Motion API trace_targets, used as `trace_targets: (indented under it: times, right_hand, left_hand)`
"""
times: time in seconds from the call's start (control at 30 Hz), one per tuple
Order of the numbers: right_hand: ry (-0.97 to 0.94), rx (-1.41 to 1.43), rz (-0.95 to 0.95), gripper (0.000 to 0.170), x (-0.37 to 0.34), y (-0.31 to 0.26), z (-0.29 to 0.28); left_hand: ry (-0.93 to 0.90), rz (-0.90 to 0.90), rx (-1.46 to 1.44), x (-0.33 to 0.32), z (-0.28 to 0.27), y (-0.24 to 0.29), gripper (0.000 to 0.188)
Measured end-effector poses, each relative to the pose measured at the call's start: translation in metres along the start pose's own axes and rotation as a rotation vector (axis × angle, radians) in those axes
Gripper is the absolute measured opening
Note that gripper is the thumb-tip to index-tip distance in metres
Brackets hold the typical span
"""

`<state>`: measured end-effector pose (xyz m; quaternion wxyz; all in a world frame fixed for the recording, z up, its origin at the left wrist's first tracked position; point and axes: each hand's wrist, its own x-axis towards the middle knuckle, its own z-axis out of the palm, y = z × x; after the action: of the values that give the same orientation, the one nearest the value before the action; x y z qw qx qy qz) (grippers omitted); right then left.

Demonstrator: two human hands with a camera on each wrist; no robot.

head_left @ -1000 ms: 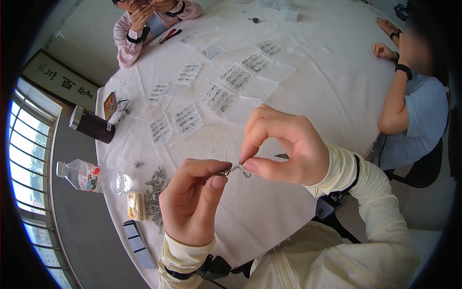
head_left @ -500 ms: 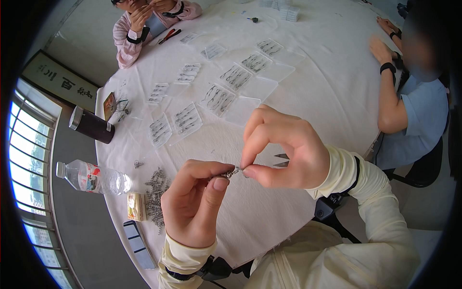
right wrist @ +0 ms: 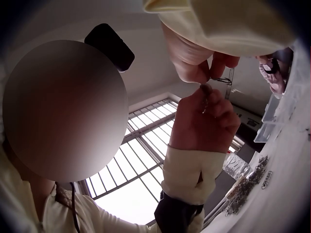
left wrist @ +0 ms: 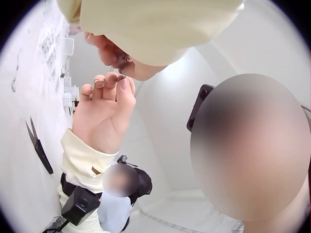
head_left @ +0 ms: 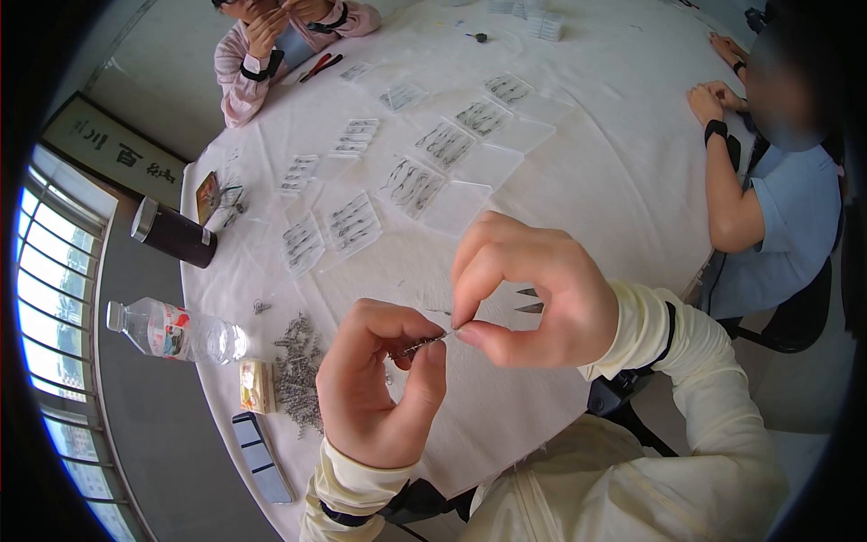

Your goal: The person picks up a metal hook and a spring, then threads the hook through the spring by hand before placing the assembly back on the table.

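Note:
My left hand (head_left: 379, 397) pinches a short, silvery chain-like metal piece (head_left: 417, 347) between thumb and forefinger. Thumb and forefinger of my right hand (head_left: 553, 303) meet right at the tip of that piece, pinching a thin wire fishing hook (right wrist: 221, 80). In the right wrist view the hook's dark loops stick out from the right fingertips, close above the left hand (right wrist: 201, 121). Palm and curled fingers of the left hand hide part of the metal piece. Behind the right hand lie scissors (left wrist: 41, 153), whose blades show in the head view.
A pile of small metal pieces (head_left: 298, 375) lies left of my left hand, by a water bottle (head_left: 176, 331), a small packet (head_left: 256, 387) and a phone (head_left: 262, 458). Clear boxes of hooks (head_left: 411, 185) stand beyond. Two people sit at the table, one holding up their hands.
My left hand has shifted slightly right, and the metal piece now lies straighter toward the right fingertips. The hook, visible below the right fingertips earlier, has turned. The person at right moved their hands.

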<state>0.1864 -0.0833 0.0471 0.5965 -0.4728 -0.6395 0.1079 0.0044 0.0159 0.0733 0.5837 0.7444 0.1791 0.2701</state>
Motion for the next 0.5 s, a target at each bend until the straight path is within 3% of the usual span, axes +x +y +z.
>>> trace_targets:
  times: [0.3, 0.5]
  right_hand:
    - [0.01, 0.046, 0.036, 0.023, -0.0011, -0.003, 0.004]
    - [0.009, -0.015, -0.037, 0.022, 0.0005, -0.0021, 0.004]
  left_hand:
    - [0.123, 0.332, 0.29, 0.0022, 0.0056, -0.0078, 0.018]
    - [0.165, 0.359, 0.329, 0.0003, 0.0094, -0.0104, 0.021]
